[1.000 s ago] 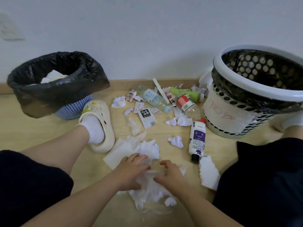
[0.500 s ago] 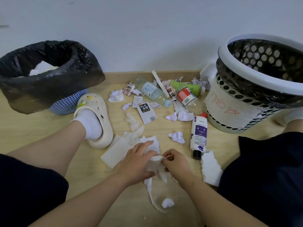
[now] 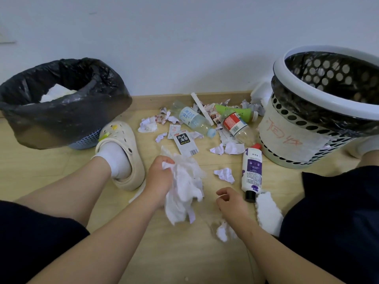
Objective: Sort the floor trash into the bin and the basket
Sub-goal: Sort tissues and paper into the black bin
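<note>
Smooth bluish-white painted wall [image 3: 184, 37] above a pale yellowish wood-look plank floor [image 3: 41, 171], in soft indoor light.
The wall fills the upper part of the view and has no pattern. At its far left edge there is a small faint grey mark [image 3: 8, 41], too blurred to tell what it is. A low light-brown wooden skirting board [image 3: 155, 98] runs along the bottom of the wall, where it meets the floor. The floor shows thin straight seams between its planks. The light is even and diffuse, and the shadows on the floor are soft.
</note>
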